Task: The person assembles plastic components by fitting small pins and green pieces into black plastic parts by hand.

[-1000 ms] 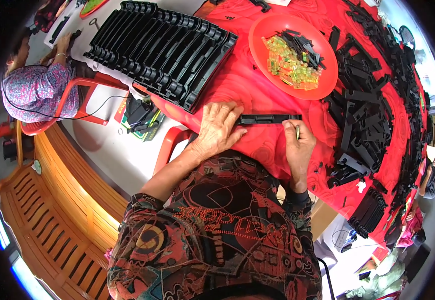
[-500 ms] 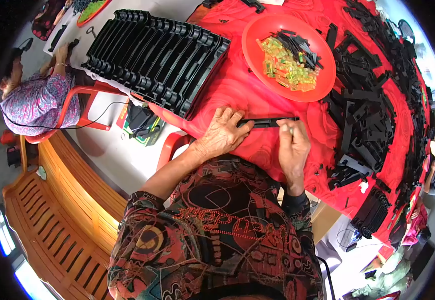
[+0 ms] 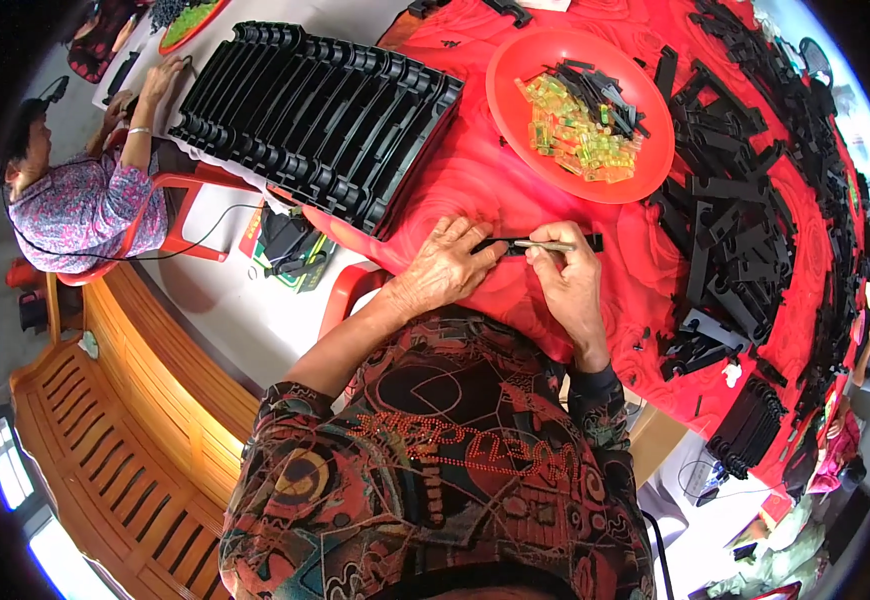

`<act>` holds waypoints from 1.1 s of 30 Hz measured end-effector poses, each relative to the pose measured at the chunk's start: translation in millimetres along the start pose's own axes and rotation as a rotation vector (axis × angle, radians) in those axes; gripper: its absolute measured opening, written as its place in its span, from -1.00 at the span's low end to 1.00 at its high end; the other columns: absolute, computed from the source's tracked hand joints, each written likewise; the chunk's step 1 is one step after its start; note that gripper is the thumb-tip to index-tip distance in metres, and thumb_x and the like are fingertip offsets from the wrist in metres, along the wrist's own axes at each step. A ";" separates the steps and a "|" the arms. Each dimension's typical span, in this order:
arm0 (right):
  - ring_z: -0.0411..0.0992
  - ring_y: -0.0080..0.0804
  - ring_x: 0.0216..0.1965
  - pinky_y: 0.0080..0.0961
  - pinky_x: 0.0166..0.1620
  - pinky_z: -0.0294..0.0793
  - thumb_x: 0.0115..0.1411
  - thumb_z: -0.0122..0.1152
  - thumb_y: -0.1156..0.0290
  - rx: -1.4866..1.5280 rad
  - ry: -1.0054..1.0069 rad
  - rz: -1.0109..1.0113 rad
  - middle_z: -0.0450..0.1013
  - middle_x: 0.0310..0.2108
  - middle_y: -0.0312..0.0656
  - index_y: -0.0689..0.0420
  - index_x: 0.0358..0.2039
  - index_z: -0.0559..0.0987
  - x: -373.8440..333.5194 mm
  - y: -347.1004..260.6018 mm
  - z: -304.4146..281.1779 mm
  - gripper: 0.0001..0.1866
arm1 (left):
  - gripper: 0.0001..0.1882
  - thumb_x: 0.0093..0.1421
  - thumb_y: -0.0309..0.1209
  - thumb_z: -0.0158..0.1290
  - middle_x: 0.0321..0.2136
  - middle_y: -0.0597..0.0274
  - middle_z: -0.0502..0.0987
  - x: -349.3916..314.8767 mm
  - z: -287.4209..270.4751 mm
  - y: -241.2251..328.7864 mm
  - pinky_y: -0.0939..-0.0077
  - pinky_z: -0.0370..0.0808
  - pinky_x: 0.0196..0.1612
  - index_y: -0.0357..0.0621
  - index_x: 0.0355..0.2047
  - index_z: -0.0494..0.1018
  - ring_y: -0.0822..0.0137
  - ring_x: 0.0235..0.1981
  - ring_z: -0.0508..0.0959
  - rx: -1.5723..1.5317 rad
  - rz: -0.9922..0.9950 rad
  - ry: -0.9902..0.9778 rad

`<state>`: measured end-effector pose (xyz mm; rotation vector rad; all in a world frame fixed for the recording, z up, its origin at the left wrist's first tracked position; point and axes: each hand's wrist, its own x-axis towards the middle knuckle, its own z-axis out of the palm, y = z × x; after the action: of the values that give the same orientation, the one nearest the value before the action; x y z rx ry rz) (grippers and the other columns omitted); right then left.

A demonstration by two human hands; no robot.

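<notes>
A narrow black plastic strip [image 3: 596, 242] lies on the red tablecloth in front of me. My left hand [image 3: 443, 266] rests on the cloth at the strip's left end, its thumb and fingers closed on that end. My right hand [image 3: 569, 292] is over the strip's right half, with a slim metallic, pen-like tool [image 3: 553, 245] pinched in its fingers. The tool lies nearly level along the strip, its thin end toward my left hand. Part of the strip is hidden behind the tool and the fingers.
Beyond my hands stands a red bowl [image 3: 501, 100] with yellow-green clear pieces and small dark parts. A stack of black ribbed parts [image 3: 315, 120] is at the left. Black plastic pieces [image 3: 740, 240] are heaped on the right. A person [image 3: 90, 215] sits at the far left.
My right hand has turned from an upright fist over the strip to a lower pinch, and the pen-like tool now shows lying sideways. The left hand has stayed put.
</notes>
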<state>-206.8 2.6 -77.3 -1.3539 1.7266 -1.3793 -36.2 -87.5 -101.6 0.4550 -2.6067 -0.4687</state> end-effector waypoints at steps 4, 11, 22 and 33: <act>0.42 -0.29 -0.43 -0.48 -0.34 0.41 -0.01 0.14 0.68 -0.103 0.002 -0.074 0.37 -0.44 -0.13 0.21 -0.36 0.40 2.5 -6.1 3.2 -0.81 | -0.67 -0.06 -0.43 0.12 -0.18 0.14 0.40 -0.7 -1.1 -1.9 0.25 0.35 -0.11 -0.06 -0.21 0.46 0.13 -0.14 0.38 0.004 0.006 -0.004; 0.42 -0.23 -0.42 -0.44 -0.34 0.41 0.00 0.15 0.65 -0.153 -0.020 -0.132 0.38 -0.44 -0.12 0.22 -0.37 0.41 4.7 -1.1 3.5 -0.83 | -0.65 -0.06 -0.42 0.11 -0.16 0.13 0.39 -2.0 4.3 -4.9 0.23 0.32 -0.07 -0.08 -0.20 0.45 0.13 -0.10 0.37 -0.002 0.028 0.003; 0.42 -0.22 -0.42 -0.43 -0.34 0.41 0.01 0.15 0.64 -0.216 -0.054 -0.170 0.38 -0.44 -0.11 0.22 -0.37 0.41 7.0 -0.9 5.1 -0.85 | -0.65 -0.06 -0.37 0.05 -0.14 0.11 0.43 -0.2 1.5 -9.1 0.26 0.34 -0.08 -0.11 -0.20 0.47 0.15 -0.10 0.38 0.033 0.070 0.024; 0.38 -0.11 -0.45 -0.36 -0.38 0.36 0.03 0.14 0.63 -0.311 -0.136 -0.218 0.33 -0.48 -0.06 0.23 -0.41 0.37 14.0 -10.7 9.5 -0.87 | -0.74 -0.08 -0.38 0.02 -0.31 0.18 0.43 3.3 4.4 -15.1 0.32 0.34 -0.15 -0.14 -0.32 0.46 0.21 -0.20 0.41 0.024 0.146 -0.021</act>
<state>-199.6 -13.7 -68.1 -1.8082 1.7963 -1.1281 -37.6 -101.2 -110.0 0.2663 -2.6449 -0.3955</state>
